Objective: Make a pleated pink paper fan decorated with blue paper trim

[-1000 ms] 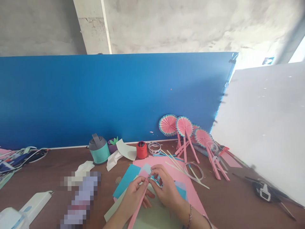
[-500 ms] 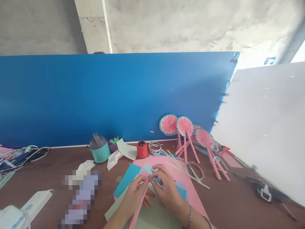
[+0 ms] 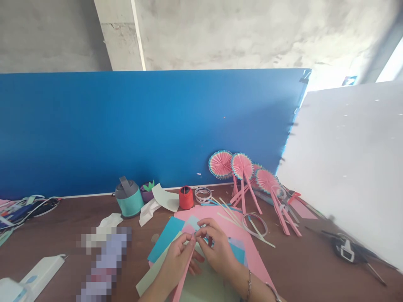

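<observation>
The left hand (image 3: pixel 176 256) still pinches the pink strip (image 3: pixel 180 283) while the right hand (image 3: pixel 218 246), its grip unclear, stays at the far end, suggesting fine work continues.

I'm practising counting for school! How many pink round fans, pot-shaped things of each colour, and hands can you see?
Pink round fans: 4, one mostly hidden
Teal-and-grey pot-shaped thing: 1
Red pot-shaped thing: 1
Purple pot-shaped thing: 1
Hands: 2
Total: 9
</observation>
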{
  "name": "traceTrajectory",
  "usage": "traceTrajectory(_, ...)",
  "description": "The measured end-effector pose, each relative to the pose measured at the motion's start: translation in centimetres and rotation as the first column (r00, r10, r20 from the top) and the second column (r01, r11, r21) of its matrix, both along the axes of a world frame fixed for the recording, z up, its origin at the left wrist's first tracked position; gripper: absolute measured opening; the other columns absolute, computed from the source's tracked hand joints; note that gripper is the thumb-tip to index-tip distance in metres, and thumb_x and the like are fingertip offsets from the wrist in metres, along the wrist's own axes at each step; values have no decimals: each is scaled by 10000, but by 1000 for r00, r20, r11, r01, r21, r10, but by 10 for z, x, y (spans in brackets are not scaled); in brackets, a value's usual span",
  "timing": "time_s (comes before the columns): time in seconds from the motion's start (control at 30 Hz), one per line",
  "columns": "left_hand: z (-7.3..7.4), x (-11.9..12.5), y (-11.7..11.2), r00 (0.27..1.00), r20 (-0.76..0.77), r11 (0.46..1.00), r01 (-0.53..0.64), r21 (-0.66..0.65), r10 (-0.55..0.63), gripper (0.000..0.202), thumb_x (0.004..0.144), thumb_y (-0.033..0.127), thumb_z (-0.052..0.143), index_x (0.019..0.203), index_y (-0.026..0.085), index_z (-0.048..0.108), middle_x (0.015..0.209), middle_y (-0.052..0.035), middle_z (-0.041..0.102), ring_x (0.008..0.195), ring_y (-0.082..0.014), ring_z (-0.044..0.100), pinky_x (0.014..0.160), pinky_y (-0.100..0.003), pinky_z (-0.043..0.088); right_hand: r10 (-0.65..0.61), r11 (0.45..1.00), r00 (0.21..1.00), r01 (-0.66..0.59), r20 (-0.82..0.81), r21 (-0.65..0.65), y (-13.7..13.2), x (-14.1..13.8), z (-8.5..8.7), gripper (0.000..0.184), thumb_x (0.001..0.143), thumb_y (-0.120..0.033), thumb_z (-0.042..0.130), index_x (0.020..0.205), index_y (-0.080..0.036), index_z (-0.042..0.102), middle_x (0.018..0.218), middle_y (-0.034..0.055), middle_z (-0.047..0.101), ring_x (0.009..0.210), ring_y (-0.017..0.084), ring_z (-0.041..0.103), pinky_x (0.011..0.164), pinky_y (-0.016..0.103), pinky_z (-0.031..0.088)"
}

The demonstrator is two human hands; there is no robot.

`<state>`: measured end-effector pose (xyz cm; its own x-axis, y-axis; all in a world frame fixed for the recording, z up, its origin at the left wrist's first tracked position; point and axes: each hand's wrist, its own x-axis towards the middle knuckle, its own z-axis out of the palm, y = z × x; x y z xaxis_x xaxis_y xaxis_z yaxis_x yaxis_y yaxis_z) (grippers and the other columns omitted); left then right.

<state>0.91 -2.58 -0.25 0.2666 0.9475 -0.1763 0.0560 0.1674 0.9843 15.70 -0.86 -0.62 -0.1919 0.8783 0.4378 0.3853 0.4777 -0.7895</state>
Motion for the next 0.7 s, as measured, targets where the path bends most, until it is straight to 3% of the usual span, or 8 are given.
traceTrajectory(0.33,2,1,-1,1000,2,1000,20,16,-20,570,716,722,494,887,179,513,624,-32,677,431,-154,616,424,-229,431,20,997,996,-26,-91,-69,-4,-3,9,91,769,-149,497,760,-184,580,996,65,577,704,122,556,538,229,416)
traceTrajectory(0.5,4,1,-3,1000,20,998,9,64,-10,554,740,690,502,912,165,526,665,-33,674,493,-152,637,494,-242,456,-26,968,982,-23,-189,-250,0,-3,7,151,735,-197,549,883,-184,578,887,29,601,694,128,535,574,229,409)
traceTrajectory(0.6,4,1,-5,1000,26,996,12,90,-14,571,742,691,497,950,161,544,700,-40,680,508,-149,641,510,-246,459,27,915,971,-119,-237,-384,3,-2,5,147,749,-259,560,848,-168,620,725,3,585,633,128,509,590,243,398)
traceTrajectory(0.7,4,1,-6,999,29,995,24,96,-27,592,735,696,501,972,155,544,695,-41,681,497,-150,636,499,-249,458,98,906,950,-209,-296,-369,4,-3,6,165,749,-318,588,708,-165,631,652,-4,549,607,128,491,589,252,379)
